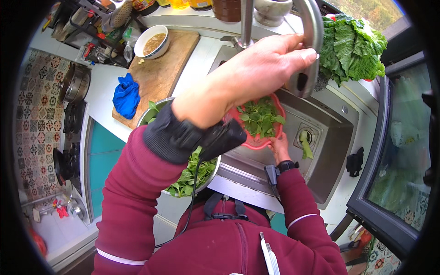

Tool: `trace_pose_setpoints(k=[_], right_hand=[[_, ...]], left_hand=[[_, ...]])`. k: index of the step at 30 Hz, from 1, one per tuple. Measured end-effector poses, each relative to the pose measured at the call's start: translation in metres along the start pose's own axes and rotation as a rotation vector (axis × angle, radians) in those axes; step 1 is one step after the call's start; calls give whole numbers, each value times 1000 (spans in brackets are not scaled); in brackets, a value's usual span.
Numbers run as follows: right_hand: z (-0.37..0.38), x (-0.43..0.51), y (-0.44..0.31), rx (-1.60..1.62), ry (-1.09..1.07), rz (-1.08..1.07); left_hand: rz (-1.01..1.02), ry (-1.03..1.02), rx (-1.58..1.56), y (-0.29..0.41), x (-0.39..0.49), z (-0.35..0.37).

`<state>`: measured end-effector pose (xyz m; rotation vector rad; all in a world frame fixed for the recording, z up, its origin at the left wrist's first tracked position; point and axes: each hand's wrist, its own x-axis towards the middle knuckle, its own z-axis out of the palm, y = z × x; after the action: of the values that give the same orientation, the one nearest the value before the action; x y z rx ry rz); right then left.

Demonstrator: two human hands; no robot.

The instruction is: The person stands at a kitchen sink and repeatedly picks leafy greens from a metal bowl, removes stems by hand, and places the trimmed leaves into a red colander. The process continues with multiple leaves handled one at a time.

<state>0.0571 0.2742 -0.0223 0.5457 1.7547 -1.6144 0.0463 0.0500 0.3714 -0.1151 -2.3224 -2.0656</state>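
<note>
My left hand [252, 70] is raised over the sink, its thumb and fingers against the metal faucet spout [314, 44]. Below it, my right hand [280, 148] grips the near rim of a red plastic basket [256, 143] that holds loose green leaves [263, 118]. The basket is over the left part of the stainless steel sink [330, 147]; my left forearm hides part of its left side. More leafy greens [192, 175] fill a metal bowl [217, 165] at the sink's left, partly covered by my left sleeve.
A wooden cutting board [151, 77] bears a bowl of brown food [152, 41] and a blue cloth [126, 96]. Leafy cabbage [350, 48] sits behind the sink at right, near an open window frame [364, 192]. A pale green vegetable piece [305, 146] lies at the drain. Bottles and a stone mortar [271, 12] stand at the back.
</note>
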Motion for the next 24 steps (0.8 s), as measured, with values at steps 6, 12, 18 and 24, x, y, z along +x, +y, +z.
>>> trace_pose_setpoints(k=[6,12,18,24], right_hand=[[-7,-16,-1,-126,-214,11],[-30,-80,-73,-116,-51,-181],[53,-191,-137,-418,-348,-625],[180,-227,-116,-956,-623,-1023]], left_hand=[[-42,221,453,-19,-103,-71],[-485,665,446,-44,-284,-126],[-510,623,610,-79,-310,-133],[-144,328,988,-120,-253,-155]])
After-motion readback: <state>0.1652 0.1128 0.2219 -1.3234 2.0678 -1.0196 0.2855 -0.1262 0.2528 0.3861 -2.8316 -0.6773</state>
